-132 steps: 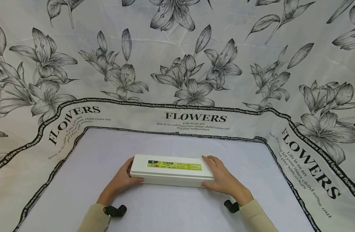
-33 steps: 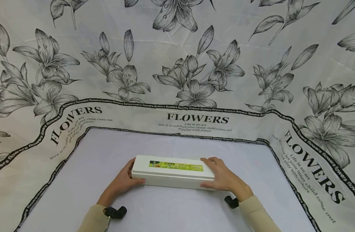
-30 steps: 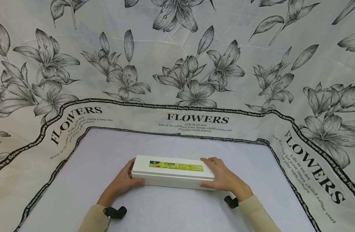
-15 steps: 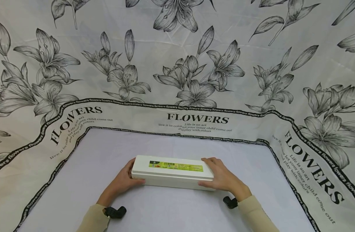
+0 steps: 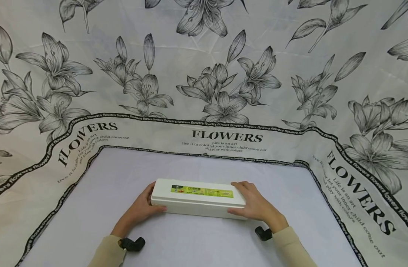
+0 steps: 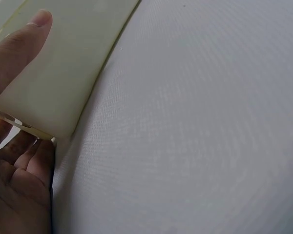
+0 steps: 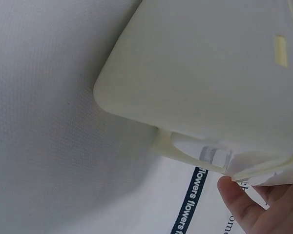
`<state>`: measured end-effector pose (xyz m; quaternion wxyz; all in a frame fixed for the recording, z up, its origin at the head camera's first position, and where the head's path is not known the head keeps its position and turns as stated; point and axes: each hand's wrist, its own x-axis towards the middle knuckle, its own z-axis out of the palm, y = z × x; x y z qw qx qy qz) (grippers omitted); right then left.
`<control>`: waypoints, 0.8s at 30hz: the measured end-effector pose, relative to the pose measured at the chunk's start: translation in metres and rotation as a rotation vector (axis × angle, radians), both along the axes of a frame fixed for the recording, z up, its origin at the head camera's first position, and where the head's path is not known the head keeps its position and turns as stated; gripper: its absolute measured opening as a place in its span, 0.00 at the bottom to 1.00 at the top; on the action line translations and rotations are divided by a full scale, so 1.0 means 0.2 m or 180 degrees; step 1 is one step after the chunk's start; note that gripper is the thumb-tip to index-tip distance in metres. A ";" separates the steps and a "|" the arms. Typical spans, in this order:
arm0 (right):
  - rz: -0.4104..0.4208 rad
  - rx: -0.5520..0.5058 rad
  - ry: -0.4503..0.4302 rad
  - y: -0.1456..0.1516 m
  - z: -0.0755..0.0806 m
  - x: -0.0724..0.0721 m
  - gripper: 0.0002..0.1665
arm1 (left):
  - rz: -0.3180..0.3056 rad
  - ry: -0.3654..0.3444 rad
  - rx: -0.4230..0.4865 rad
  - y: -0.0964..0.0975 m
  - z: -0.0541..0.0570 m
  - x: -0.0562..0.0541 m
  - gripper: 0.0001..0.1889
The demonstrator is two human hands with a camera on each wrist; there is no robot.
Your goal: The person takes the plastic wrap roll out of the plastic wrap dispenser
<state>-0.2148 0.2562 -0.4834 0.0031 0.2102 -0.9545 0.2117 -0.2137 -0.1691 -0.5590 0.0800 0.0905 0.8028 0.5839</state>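
Note:
A long white plastic cling film box (image 5: 193,208) with a yellow-green label (image 5: 202,191) on its closed lid lies lengthwise between both hands. My left hand (image 5: 140,208) grips its left end, thumb along the front and the other fingers round the end. At the opposite end my right hand (image 5: 257,205) holds on, thumb on the front face, fingers over the back corner. In the left wrist view, the left thumb (image 6: 22,48) presses the box wall (image 6: 68,73). From the right wrist, fingertips (image 7: 229,187) show at the box's (image 7: 200,63) edge, beside an end opening with something clear inside.
White cloth (image 5: 177,244) covers the table beneath the box. Behind and at both sides rises a fabric backdrop (image 5: 217,81) printed with lilies and "FLOWERS" lettering, its dark border (image 5: 250,159) framing the table. Each wrist carries a small black camera (image 5: 133,244).
Over the last second my right hand and its thumb have slid slightly left along the box front. The left hand keeps its place, and the box has hardly moved.

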 end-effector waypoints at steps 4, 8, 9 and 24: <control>-0.0018 0.0002 0.0002 0.00 0.00 0.00 0.59 | -0.0032 0.0020 0.0014 0.00 0.00 0.00 0.59; -0.0020 0.0006 0.0007 0.00 0.02 0.01 0.59 | -0.0040 0.0046 -0.0012 0.00 0.00 0.00 0.59; -0.0021 -0.0001 0.0017 0.00 0.03 0.00 0.58 | -0.0032 0.0054 -0.0027 0.00 0.00 0.00 0.60; -0.0097 -0.0120 0.0041 0.00 0.07 0.01 0.58 | -0.0047 0.0002 0.0039 -0.01 0.00 -0.01 0.61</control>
